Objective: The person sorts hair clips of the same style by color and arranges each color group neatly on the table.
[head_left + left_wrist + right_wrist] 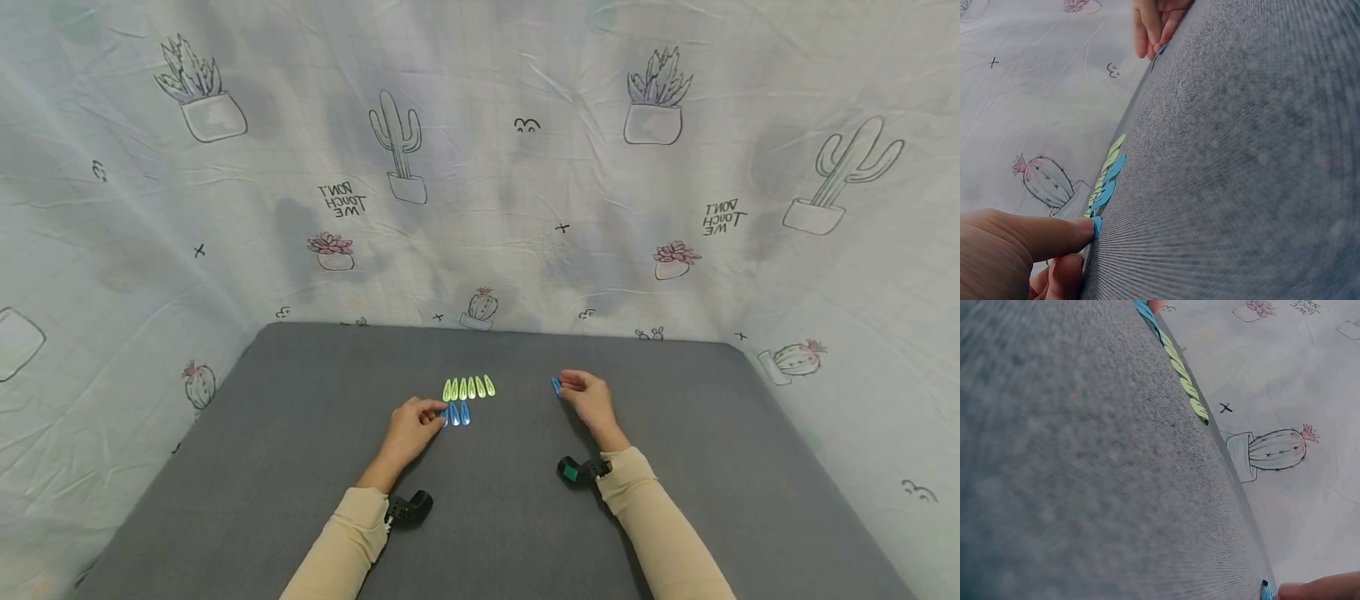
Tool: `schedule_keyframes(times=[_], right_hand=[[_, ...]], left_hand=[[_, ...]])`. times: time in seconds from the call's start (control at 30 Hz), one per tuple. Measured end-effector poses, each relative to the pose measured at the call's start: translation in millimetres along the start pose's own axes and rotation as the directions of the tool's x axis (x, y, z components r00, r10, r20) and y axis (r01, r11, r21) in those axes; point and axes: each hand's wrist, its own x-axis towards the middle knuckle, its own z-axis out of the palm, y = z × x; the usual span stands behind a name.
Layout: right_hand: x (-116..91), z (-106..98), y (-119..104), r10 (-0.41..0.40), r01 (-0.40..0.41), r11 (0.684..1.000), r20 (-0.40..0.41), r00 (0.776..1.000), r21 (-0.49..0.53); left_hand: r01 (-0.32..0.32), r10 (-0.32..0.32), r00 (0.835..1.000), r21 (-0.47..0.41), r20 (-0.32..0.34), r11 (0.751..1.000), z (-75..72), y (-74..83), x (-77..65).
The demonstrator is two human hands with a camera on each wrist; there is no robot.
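A row of several yellow-green snap hair clips point(468, 388) lies on the grey table, side by side. Just in front of them is a shorter row of blue snap hair clips point(455, 414). At that row's left end, my left hand point(411, 429) pinches the leftmost blue clip point(1097, 227) between thumb and fingers, partly covering it. Farther right, my right hand point(590, 402) holds another blue hair clip point(556, 386) by its edge, at or close to the cloth. Only a small part of that clip shows beside the fingertip in the right wrist view.
Grey cloth covers the table point(495, 517). Behind and at both sides hangs a pale curtain point(480, 167) printed with cacti and potted plants. Each wrist wears a black camera mount point(409, 507).
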Motion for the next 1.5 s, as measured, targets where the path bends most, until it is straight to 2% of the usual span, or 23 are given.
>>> schedule_keyframes(times=[0.27,0.43,0.53,0.67,0.87,1.1,1.3,1.5], right_hand=[[5,0,-5,-0.028,0.034,0.980,0.031,0.999,-0.194],[10,-1,-9,-0.029,0.041,0.964,0.052,0.998,-0.262],[12,-2,-11,-0.008,0.027,0.961,0.071,0.997,-0.276],[13,-4,-14,0.049,-0.026,0.966,0.085,0.995,-0.256],[11,-4,-19,0.125,-0.106,0.975,0.084,0.989,-0.195],[6,-3,-19,0.166,-0.153,0.980,0.103,0.981,-0.125],[1,-2,-19,0.182,-0.182,0.983,0.129,0.975,-0.013],[-2,0,-24,0.162,-0.174,0.983,0.160,0.974,0.064]], left_hand=[[-0.014,0.014,1.000,0.001,-0.009,1.000,-0.2,-0.7,-2.1],[-0.033,0.033,0.999,0.002,-0.009,0.999,-0.1,-0.6,-2.8],[-0.019,0.019,1.000,-0.007,0.003,1.000,-0.4,0.4,-3.2],[0.004,-0.004,1.000,-0.016,0.008,1.000,-0.6,0.9,-2.9],[-0.021,0.021,1.000,-0.029,-0.003,0.999,-1.2,-1.7,-2.7],[-0.012,0.012,1.000,-0.039,0.007,0.999,-2.0,-4.1,-3.5],[-0.017,0.017,1.000,-0.037,0.000,0.999,-2.7,-4.2,-3.8],[-0.017,0.017,1.000,-0.027,0.000,0.999,-2.7,-4.3,-3.3]])
